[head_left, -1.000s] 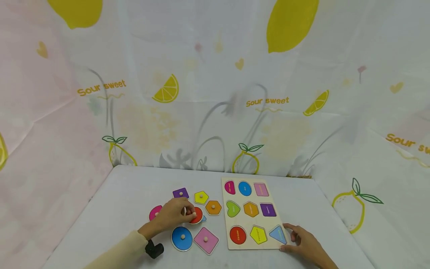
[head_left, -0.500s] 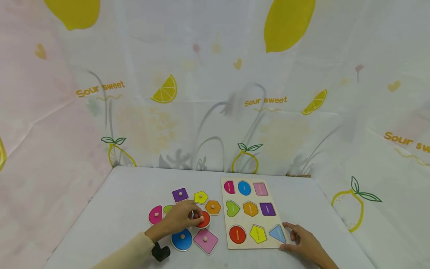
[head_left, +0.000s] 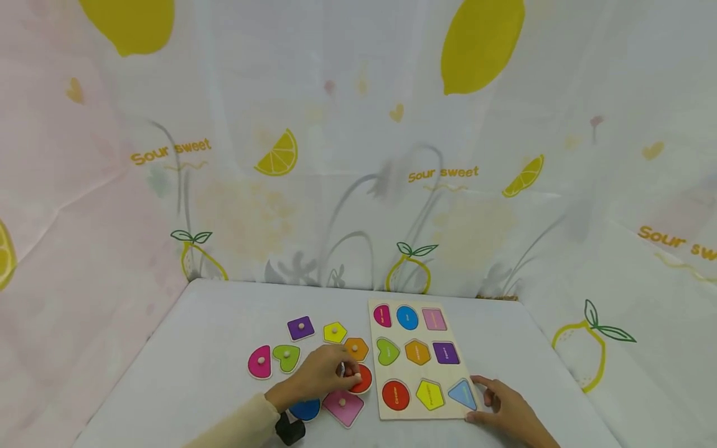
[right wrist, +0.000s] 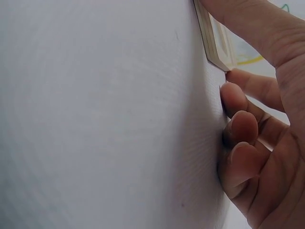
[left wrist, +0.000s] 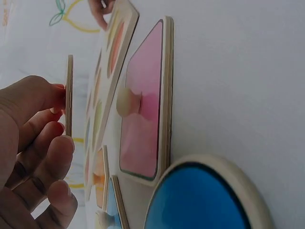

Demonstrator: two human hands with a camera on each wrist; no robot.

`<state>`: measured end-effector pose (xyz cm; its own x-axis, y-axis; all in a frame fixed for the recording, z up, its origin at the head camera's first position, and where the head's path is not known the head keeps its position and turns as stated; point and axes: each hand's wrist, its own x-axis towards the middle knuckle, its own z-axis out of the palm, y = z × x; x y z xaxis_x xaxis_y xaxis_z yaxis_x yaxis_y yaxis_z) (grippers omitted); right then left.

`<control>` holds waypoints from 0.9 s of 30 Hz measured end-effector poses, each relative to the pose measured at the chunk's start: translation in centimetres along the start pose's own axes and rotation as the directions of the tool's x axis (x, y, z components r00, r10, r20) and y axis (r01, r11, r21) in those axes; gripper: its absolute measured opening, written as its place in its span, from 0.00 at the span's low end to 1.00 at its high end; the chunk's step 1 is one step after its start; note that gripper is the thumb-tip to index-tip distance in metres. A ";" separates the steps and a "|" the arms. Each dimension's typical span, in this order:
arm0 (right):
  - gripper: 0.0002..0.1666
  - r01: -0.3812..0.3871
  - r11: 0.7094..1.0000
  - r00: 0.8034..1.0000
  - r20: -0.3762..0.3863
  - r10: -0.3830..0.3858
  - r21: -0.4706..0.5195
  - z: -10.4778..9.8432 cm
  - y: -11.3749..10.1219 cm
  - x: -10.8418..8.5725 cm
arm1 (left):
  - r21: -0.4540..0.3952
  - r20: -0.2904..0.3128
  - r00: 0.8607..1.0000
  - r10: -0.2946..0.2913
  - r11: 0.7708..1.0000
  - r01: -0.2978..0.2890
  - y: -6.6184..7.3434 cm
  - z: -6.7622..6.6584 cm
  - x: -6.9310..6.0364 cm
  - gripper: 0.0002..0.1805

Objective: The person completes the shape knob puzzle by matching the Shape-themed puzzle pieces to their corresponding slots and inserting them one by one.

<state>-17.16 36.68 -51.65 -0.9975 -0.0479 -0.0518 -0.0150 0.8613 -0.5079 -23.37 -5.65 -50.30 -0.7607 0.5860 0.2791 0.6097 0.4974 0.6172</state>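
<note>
My left hand pinches the small knob of a red round puzzle piece between thumb and forefinger. In the left wrist view this round piece is held up edge-on, off the table. To its right lies the pale wooden puzzle board, printed with coloured shapes, including a red circle at the near left. My right hand grips the board's near right corner, thumb on the near edge and forefinger on the right edge. In the right wrist view the other fingers curl by the tabletop.
Knobbed pieces lie left of the board: purple square, yellow pentagon, orange hexagon, green heart, magenta half-round, pink rectangle, blue round piece. A light blue piece shows in the left wrist view.
My left hand has carried the red round piece rightward, closer to the board. The green heart has come out from behind it. My right hand stays at the board's corner.
</note>
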 end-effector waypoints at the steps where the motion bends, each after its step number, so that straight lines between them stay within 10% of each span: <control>1: 0.47 -0.002 1.000 1.000 -0.002 0.002 -0.002 0.0 0.0 0.0 | 0.003 0.004 1.000 0.006 1.000 -0.006 0.2 0.2 0.2 0.08; 27: 0.50 -0.005 1.000 0.999 0.037 0.005 -0.011 -0.3 -0.7 0.2 | 0.015 0.091 0.994 0.062 0.998 -0.064 2.6 4.0 2.6 0.05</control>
<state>-17.41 36.25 -51.04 -0.9943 -0.0618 -0.0863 -0.0107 0.8671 -0.4981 -22.89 -0.27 -50.95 -0.6979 0.6716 0.2488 0.6601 0.4684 0.5873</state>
